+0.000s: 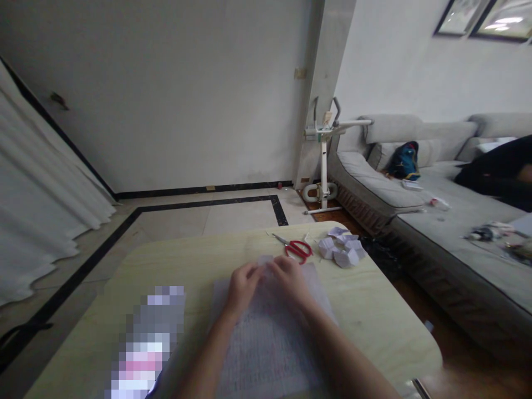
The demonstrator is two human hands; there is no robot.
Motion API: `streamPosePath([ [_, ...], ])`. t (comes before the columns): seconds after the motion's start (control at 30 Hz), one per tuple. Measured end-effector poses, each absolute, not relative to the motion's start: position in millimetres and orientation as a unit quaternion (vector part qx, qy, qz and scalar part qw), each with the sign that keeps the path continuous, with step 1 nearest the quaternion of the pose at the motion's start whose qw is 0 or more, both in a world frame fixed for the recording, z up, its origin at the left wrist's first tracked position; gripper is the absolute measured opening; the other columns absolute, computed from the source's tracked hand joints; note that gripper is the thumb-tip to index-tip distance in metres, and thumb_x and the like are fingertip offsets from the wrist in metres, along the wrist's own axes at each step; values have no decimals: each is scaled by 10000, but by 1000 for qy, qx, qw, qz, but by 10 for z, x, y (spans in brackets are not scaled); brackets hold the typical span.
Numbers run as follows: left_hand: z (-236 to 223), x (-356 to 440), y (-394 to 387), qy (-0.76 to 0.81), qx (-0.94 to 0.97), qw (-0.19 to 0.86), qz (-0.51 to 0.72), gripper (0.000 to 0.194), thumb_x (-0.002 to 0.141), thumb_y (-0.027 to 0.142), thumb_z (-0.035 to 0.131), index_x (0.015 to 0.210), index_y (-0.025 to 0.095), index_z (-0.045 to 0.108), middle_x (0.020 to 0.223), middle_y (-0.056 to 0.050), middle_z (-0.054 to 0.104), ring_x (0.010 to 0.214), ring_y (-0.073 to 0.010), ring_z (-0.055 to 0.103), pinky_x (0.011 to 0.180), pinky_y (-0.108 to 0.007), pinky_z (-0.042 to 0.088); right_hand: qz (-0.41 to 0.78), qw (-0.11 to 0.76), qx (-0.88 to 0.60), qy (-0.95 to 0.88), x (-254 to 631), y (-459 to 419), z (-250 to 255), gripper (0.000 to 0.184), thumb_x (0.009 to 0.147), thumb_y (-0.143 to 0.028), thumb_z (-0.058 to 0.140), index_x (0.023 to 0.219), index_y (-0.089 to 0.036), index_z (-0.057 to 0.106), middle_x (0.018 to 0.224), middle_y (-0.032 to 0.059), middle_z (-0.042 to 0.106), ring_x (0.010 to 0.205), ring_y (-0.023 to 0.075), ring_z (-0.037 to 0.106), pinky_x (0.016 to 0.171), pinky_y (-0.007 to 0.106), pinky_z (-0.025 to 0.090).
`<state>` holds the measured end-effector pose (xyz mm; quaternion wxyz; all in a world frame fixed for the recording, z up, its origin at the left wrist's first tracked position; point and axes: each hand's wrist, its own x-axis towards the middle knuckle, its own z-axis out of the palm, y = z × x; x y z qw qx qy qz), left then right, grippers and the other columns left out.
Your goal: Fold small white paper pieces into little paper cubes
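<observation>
left hand and right hand nearly meet, fingers narrowed on a small pale paper, its long axis hidden, at the far end of a written sheet running lengthwise near to far on the table; red-handled scissors beyond point far-left

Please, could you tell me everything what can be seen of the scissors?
The scissors have red handles, plastic by their look, with two finger loops, and grey, metal-looking blades. They lie flat on the table, with the blades pointing forward and to the left. The blades look shut or nearly so. The folded paper is to their right, apart from them. The right hand is just in front; whether it touches a loop, I cannot tell.
</observation>
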<state>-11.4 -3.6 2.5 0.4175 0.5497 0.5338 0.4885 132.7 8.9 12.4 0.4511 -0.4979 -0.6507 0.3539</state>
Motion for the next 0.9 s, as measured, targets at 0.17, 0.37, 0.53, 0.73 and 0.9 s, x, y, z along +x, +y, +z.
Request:
streamPosePath([
  [0.17,32,-128,-28,544,536,408,501,278,744,404,610,616,158,590,538,19,568,555,-145,579,528,-213,431,340,420,-491,-683,1298,80,68,274,865,-240,480,610,-164,549,602,13,578,566,122,505,513,219,346],
  [0.37,73,-111,-33,527,525,406,531,254,760,391,593,698,145,604,638,10,594,601,-131,551,540,-195,415,290,394,-475,-731,1301,65,23,283,876,-247,467,603,-178,484,596,4,528,562,119,457,519,231,292],
  [0.53,116,-125,-49,557,522,346,545,272,757,364,597,592,153,552,540,40,486,539,-106,453,498,-181,347,289,387,-444,-755,1275,38,62,236,889,-231,445,661,-181,476,681,5,523,624,128,460,574,235,337],
  [0.73,153,-117,-49,567,510,345,547,262,746,363,593,593,154,553,535,42,477,531,-108,434,500,-189,337,299,387,-416,-767,1263,29,49,185,890,-178,412,710,-190,452,774,13,497,691,138,464,634,245,378],
  [0.9,134,-124,-40,564,514,356,540,280,752,366,587,578,161,506,528,59,424,521,-97,400,490,-182,318,309,388,-412,-764,1272,45,48,192,886,-178,422,695,-193,426,771,11,483,710,147,462,658,259,376],
])
